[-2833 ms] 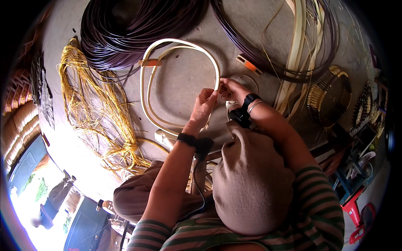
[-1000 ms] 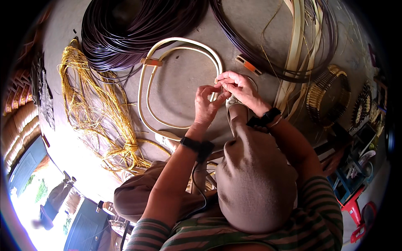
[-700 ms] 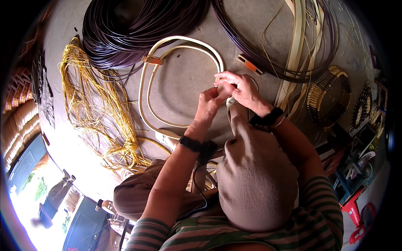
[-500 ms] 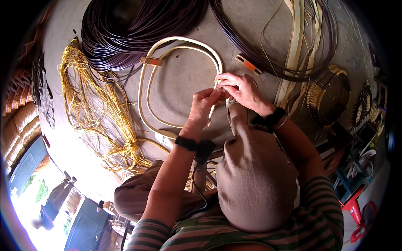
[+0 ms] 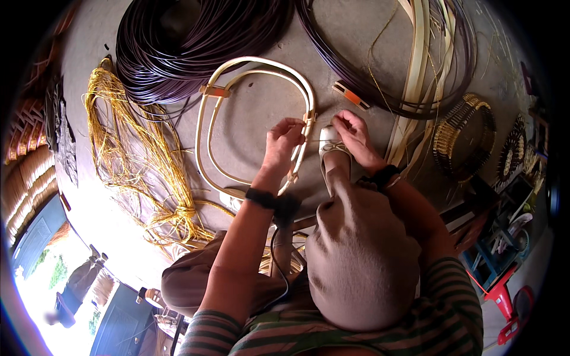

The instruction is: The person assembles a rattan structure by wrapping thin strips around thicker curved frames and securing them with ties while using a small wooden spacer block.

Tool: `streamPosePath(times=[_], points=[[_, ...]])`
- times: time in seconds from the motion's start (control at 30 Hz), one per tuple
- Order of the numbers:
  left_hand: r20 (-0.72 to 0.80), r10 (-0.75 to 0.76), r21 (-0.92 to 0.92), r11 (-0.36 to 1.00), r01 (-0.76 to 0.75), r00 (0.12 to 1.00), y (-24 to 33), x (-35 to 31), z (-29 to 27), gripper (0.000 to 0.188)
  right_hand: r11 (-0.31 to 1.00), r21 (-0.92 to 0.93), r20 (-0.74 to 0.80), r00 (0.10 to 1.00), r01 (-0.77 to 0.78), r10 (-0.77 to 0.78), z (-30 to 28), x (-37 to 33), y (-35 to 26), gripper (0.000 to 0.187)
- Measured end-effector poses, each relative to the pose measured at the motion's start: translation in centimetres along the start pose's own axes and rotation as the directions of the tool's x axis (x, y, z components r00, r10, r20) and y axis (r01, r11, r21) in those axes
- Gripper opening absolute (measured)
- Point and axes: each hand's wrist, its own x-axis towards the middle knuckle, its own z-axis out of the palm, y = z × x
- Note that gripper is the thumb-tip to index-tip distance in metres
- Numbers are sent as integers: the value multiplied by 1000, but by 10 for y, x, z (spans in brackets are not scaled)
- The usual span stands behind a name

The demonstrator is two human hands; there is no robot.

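A double hoop of pale bent cane [image 5: 200, 133] is in front of me, its two rings joined by a brown wooden spacer [image 5: 215, 91] at the left and a wrapped joint [image 5: 309, 117] at the right. My left hand [image 5: 282, 145] is closed beside that joint, thumb and forefinger pinched at the hoop's right side. A faint thin strand [image 5: 316, 140] runs from it toward my right hand [image 5: 356, 139]. That hand is closed too, fingertips pinched above my shoe [image 5: 330, 135]. The strand's ends are hidden in the fingers.
Dark coiled cane [image 5: 160, 65] lies at the back left, with golden strands [image 5: 142, 148] nearer. Behind my right hand are a loose orange-faced spacer [image 5: 351, 95] and pale flat strips [image 5: 417, 77]. A woven ring [image 5: 439, 142] lies at the right. My knee [image 5: 362, 261] rises between my forearms.
My hands were together at the hoop's right side; they are now apart. The right has moved right, the left slightly left and down, uncovering the wrapped joint and my shoe.
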Motion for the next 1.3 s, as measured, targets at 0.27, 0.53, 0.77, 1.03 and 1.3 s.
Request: streamPosePath(times=[0.27, 0.53, 0.77, 1.03, 1.3], points=[[-163, 94, 224, 973, -56, 982, -26, 51, 3, 15, 863, 391, 127, 947, -321, 295, 14, 25, 27, 18], [-89, 269, 617, 771, -159, 959, -24, 55, 7, 19, 836, 409, 192, 930, -367, 314, 17, 39, 30, 17], [-9, 412, 768, 587, -258, 911, -27, 58, 4, 18, 877, 346, 163, 942, -334, 294, 25, 36, 13, 17], [-235, 236, 702, 712, -3, 943, -40, 62, 6, 21, 741, 515, 297, 901, -431, 317, 22, 41, 52, 11], [-179, -256, 147, 948, 283, 950, -36, 47, 16, 37, 697, 550, 271, 888, -460, 372, 17, 39, 58, 9]])
